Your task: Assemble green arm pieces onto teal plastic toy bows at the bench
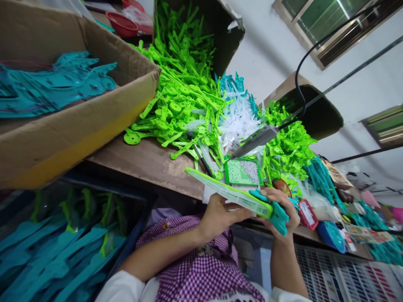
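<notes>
In front of my apron I hold a long flat plastic piece (236, 197) with a bright green edge, a whitish translucent side and a teal end. My left hand (220, 216) is closed on its underside near the middle. Fingers of my right hand (281, 207) wrap round the teal end (278, 218); the palm side is hidden. Just beyond the piece lies a green tray (228, 174) of small silver parts that look like screws. A grey tool (256, 140) on a black cord slants above the tray, its thin tip pointing down to the left.
Green plastic parts (179, 105) heap up across the bench (141, 157), with white pieces (241, 117) amid them. A cardboard box (78, 126) of teal parts stands left. Below it is a dark bin of teal pieces (59, 256). A red-framed container (307, 214) sits right.
</notes>
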The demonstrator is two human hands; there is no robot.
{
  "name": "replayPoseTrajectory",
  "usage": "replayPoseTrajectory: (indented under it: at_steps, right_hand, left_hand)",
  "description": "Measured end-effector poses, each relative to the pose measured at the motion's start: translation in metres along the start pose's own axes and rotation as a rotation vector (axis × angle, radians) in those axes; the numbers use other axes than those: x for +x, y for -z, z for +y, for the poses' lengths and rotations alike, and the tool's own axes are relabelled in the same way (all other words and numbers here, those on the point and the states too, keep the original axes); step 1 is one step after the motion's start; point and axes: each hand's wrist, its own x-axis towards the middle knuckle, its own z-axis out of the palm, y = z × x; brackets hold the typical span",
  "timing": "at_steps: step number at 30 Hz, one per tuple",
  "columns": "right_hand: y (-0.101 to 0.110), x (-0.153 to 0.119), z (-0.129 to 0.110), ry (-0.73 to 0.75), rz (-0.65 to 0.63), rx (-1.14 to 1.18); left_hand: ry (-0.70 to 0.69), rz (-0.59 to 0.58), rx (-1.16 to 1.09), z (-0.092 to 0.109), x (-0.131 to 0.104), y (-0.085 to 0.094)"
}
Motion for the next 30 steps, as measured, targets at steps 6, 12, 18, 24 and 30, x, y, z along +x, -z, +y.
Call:
replayPoseTrajectory:
  at_steps: [6,12,18,24,30]
  right_hand:
    - [0.001,0.005,-0.001,-0.004,-0.009,0.016]
    - [0.003,0.001,0.001,-0.034,0.001,0.043]
    - [0.001,0.002,0.002,-0.026,-0.011,0.062]
    - [-0.020,-0.006,0.005,0.046,0.001,0.016]
    - [-0.079,-0.034,0.023,0.212,0.071,-0.088]
  left_hand:
    - [-0.015,0.027,0.007,-0.002,0.000,-0.003]
    - [-0.047,0.009,-0.004,-0.005,-0.001,-0.004]
    - [-0.050,0.015,0.005,-0.003,-0.001,-0.003]
    - [-0.045,-0.038,0.052,0.002,-0.006,0.015]
    - [-0.110,0.036,0.011,-0.018,-0.001,0.066]
